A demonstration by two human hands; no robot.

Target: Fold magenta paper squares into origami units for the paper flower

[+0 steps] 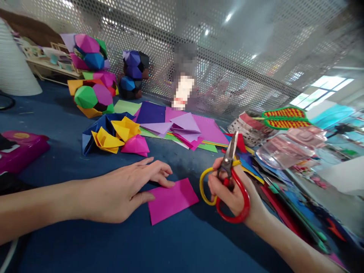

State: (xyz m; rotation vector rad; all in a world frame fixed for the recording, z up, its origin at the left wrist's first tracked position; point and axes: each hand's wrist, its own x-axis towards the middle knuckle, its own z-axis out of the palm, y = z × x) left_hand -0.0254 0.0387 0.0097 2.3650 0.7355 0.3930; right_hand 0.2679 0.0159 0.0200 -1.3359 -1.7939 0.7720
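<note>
One loosely spread left hand (127,191) touches magenta paper (176,199); the right hand (233,201) grips scissors (227,162).

Daylight is glowing in the window (327,89), glints are dotting the perforated panel (218,76), shadows are darkening the tabletop (113,250), the right edge is blurring.
</note>
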